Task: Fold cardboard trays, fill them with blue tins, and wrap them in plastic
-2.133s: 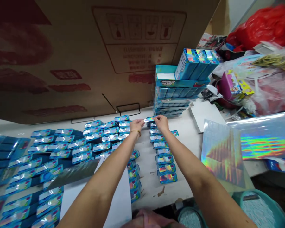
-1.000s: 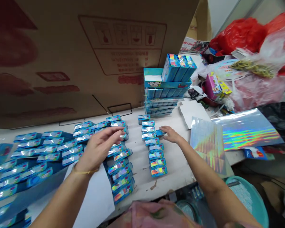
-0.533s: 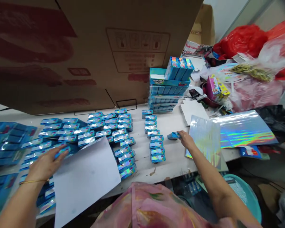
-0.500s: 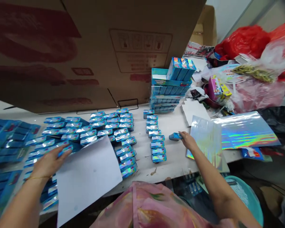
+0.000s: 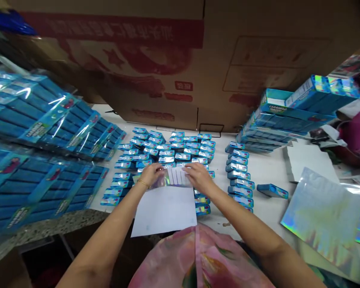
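In front of my body is a white sheet (image 5: 166, 210), with its far edge curled back to show a shiny rainbow-silver side with pale strips. My left hand (image 5: 150, 175) pinches the left end of that edge. At the right end, the fingers of my right hand (image 5: 199, 176) are closed on the same edge. Beneath and beyond the sheet stand rows of small blue boxes (image 5: 166, 153) with shiny ends, partly covered by it and my hands. One single blue box (image 5: 272, 191) rests apart on the white table, right of a separate column of boxes (image 5: 239, 175).
Wrapped stacks of blue display cartons (image 5: 48, 116) rise on the left. A large cardboard box (image 5: 168, 68) stands behind the rows. More blue cartons (image 5: 288, 116) are stacked at the right rear, near white card (image 5: 310, 160) and loose holographic sheets (image 5: 321, 212).
My right hand has left the single blue box and moved left to the sheet. My left hand has come right, onto the sheet's far edge, now curled back. The view has turned left.
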Demonstrator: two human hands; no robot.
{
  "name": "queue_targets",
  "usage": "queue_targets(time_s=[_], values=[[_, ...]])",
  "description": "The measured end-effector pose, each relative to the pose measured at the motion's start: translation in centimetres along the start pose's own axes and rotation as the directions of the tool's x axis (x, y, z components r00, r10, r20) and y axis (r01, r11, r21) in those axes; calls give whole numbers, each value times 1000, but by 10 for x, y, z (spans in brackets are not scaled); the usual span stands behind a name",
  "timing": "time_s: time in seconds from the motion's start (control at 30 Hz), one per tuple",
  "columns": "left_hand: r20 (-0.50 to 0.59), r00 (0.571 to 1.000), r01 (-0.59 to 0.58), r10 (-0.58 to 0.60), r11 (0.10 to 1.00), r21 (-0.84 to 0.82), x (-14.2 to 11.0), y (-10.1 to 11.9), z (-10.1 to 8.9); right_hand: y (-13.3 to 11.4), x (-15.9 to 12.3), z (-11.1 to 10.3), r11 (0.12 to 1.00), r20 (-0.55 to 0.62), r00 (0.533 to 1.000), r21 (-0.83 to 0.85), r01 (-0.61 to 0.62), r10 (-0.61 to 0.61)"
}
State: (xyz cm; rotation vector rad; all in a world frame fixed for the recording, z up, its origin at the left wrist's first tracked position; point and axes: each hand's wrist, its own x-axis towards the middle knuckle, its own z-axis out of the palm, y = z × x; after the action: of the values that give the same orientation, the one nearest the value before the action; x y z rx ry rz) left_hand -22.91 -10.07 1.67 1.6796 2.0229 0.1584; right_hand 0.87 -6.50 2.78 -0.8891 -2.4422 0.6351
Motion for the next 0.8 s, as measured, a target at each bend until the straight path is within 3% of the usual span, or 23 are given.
queue_targets(time_s=[0.13,0.23,0.37,0.5,0.6,0.67,0.7,0.73,0.8], values=[[-2,999,-46,46,976,-213,4,10,-11,-25,44,38,965,152,980,-211,157,-126],[68,996,-19,49,920,-392,8,13,-14,-19,46,51,930,167,969,-290,225,-183],[173,982,27,81,838,-544,14,14,-13,-6,36,54,923,114,959,-266,279,-258],[184,981,11,65,922,-386,29,15,-11,-7,20,40,966,46,981,-171,193,-188],[115,993,-11,38,974,-227,40,26,-10,-9,-5,13,999,-81,996,24,-35,37],[21,997,-70,77,970,-231,41,48,-5,-5,-29,-8,932,-163,944,273,-237,288],[-12,993,-118,120,954,-276,40,63,-1,-2,-42,-19,847,-175,885,417,-331,432],[-14,986,-160,166,920,-357,36,82,4,3,-55,-28,728,-161,806,553,-404,570],[95,964,-149,249,800,-581,25,124,21,12,-82,-45,464,-88,628,753,-466,774]])
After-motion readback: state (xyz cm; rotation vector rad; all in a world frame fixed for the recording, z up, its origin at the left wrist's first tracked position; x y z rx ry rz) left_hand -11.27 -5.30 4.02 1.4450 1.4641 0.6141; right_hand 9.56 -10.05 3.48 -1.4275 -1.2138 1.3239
